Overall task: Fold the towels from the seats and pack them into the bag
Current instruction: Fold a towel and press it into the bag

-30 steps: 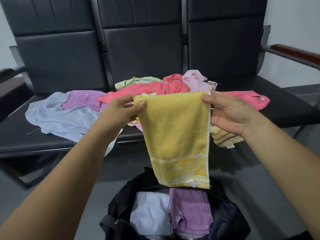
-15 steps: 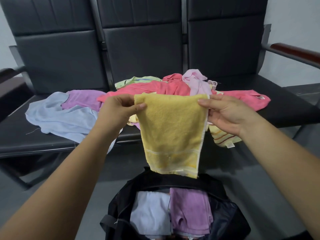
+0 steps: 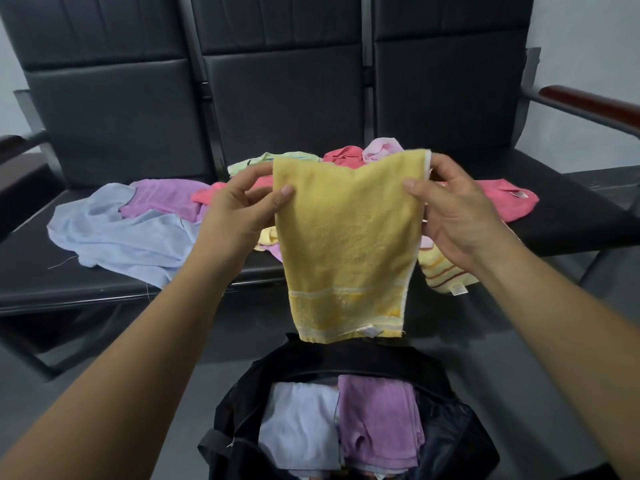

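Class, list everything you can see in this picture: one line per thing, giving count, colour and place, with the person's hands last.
Yellow terry towel: one, yellow, held up above the bag.
Black fabric bag: one, black, open on the floor.
Folded pale blue towel: one, in the bag, left.
Folded purple towel: one, in the bag, right.
Loose towels on the seats: pale blue, purple, light green, pale pink, yellow striped, coral pink; exact count unclear.
Black padded seats: three, in a row behind.
Left hand: one, pinches the yellow towel's upper left edge.
Right hand: one, pinches its upper right edge.
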